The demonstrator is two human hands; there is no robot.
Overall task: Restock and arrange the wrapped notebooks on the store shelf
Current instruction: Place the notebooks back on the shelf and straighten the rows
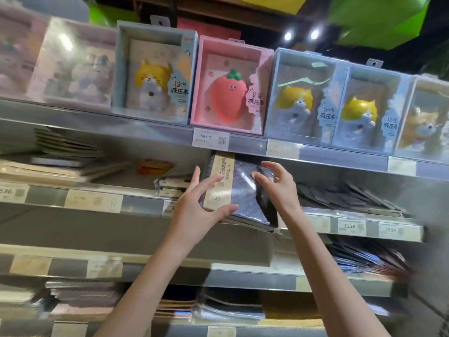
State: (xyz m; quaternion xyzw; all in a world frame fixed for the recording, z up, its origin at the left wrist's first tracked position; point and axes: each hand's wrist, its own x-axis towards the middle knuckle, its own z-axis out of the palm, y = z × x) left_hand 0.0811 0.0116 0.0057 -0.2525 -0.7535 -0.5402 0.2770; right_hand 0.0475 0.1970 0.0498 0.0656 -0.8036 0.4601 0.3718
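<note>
A dark wrapped notebook (243, 193) with a tan paper band marked NOTEBOOK stands tilted at the front edge of the second shelf (143, 203), on top of a thin stack of similar ones. My left hand (196, 205) holds its left and lower edge, fingers up the side and thumb under the bottom. My right hand (279, 186) grips the notebook's right side, thumb on the cover and fingers curled over the top right corner. More wrapped notebooks (172, 186) lie flat to the left of it.
The top shelf carries boxed squishy notebooks: a cat box (153, 74), a pink strawberry box (230, 86) and more cat boxes (301, 98). Dark notebooks (345, 195) lie fanned to the right. Price tags (210, 139) line the shelf rails. Lower shelves hold more stacks (228, 305).
</note>
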